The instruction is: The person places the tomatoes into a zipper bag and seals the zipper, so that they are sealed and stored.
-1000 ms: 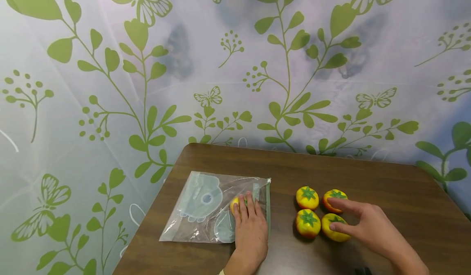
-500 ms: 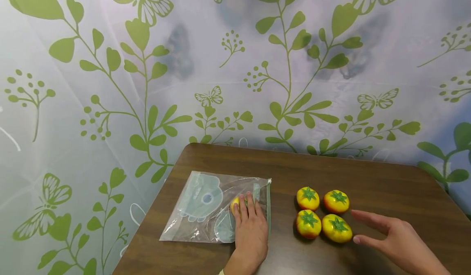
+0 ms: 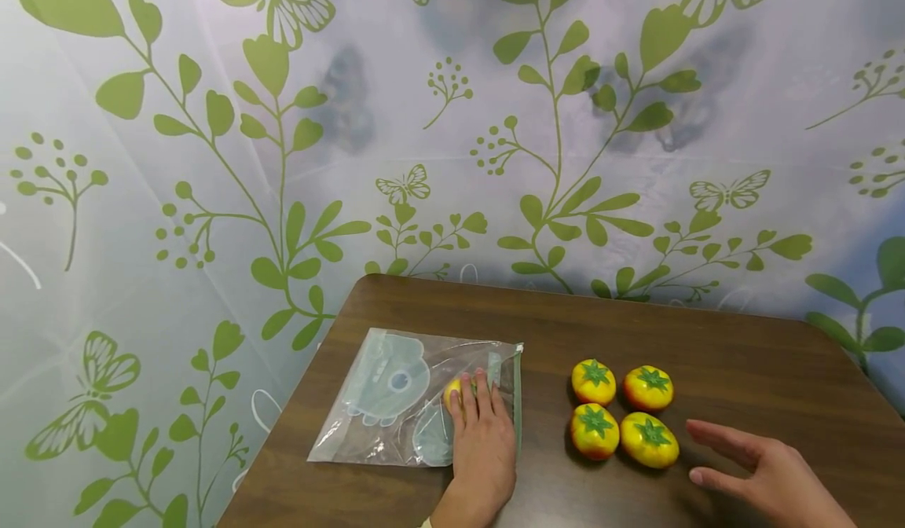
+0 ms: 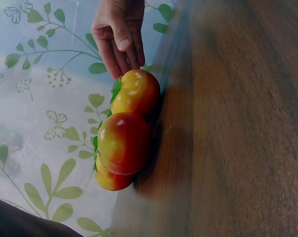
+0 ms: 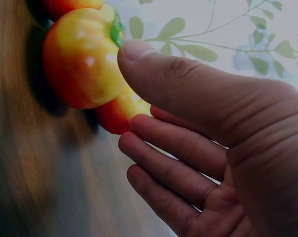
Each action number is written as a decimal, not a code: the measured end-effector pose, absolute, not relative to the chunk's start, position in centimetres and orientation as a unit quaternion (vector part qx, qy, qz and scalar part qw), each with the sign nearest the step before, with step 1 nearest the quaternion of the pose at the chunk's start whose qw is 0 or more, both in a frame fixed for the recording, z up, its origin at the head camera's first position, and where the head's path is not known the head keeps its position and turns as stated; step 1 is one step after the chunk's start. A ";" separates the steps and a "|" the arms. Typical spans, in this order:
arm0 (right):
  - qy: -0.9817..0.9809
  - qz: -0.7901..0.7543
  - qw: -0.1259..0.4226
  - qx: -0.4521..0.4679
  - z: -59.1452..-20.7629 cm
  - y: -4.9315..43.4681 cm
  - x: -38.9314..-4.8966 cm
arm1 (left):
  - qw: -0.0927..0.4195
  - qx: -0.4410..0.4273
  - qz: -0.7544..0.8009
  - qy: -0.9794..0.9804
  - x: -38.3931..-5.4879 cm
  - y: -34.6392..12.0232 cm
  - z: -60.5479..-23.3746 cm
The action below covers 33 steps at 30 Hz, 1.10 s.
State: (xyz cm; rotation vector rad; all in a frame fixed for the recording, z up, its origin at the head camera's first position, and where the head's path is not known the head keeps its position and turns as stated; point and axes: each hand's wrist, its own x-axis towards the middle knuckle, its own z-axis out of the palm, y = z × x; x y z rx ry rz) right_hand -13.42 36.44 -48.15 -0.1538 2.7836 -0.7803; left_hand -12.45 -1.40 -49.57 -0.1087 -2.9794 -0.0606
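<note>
My left hand (image 3: 483, 441) lies palm down on a clear zip bag (image 3: 396, 434), its fingers fairly straight over a yellow toy tomato (image 3: 453, 389), which it mostly hides. Pale blue prints decorate the bag. To the right, several yellow-red toy tomatoes with green star-shaped leaves stand close together; the nearest to my right hand (image 3: 771, 469) is the front right tomato (image 3: 650, 440). That hand holds nothing: thumb and fingers are spread apart just right of the group. In the right wrist view, the thumb (image 5: 154, 69) overlaps the edge of a tomato (image 5: 82, 59).
The brown wooden table (image 3: 551, 316) has a rounded far edge. Behind it hangs a pale cloth (image 3: 438, 221) printed with green leaves and butterflies. The bag's zip edge (image 3: 517, 402) faces the tomatoes.
My right hand has drawn back to the right from over the right-hand tomatoes, leaving them uncovered. The left hand has stayed on the bag.
</note>
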 end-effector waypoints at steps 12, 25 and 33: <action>0.943 -0.299 0.132 -0.059 -49.7 35.6 -14.4 | 0.090 -0.035 -0.009 -0.995 -12.5 -1.3 -49.5; 0.942 -0.304 0.130 -0.062 -50.2 34.7 -14.7 | 0.089 -0.033 -0.002 -0.996 -12.5 -1.4 -49.5; 0.941 -0.308 0.131 -0.051 -50.4 34.3 -14.8 | 0.106 -0.035 0.001 -0.994 -12.3 -1.4 -49.7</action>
